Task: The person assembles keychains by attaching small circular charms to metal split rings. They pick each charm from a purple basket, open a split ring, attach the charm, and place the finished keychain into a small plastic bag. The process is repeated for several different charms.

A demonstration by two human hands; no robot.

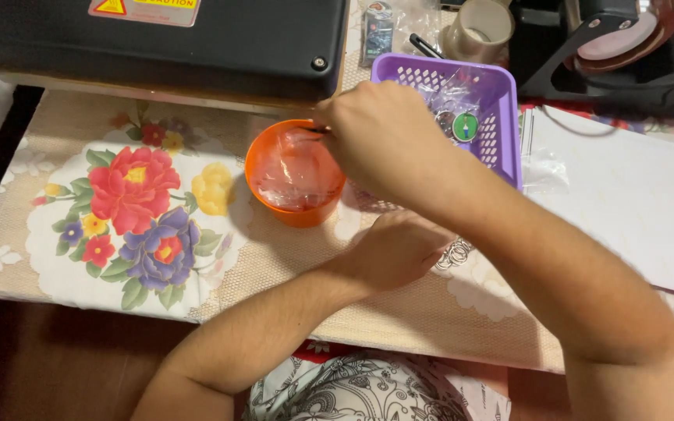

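Observation:
My right hand (380,134) reaches across from the right and hovers over the near rim of an orange bowl (263,160). Its fingertips are pinched together on a small thin dark piece at the rim. The bowl holds clear plastic film pieces (294,175). My left hand (395,249) rests knuckles-up on the floral tablecloth (142,210), just in front of the bowl, fingers curled under and hidden. A few small metal rings (458,253) lie right beside it.
A purple slotted basket (505,117) behind my right hand holds clear bags and a round green item (466,126). A black press machine (196,39) stands at the back left, a tape roll (477,31) and another black device (626,54) at the back right. White sheets (626,195) lie on the right.

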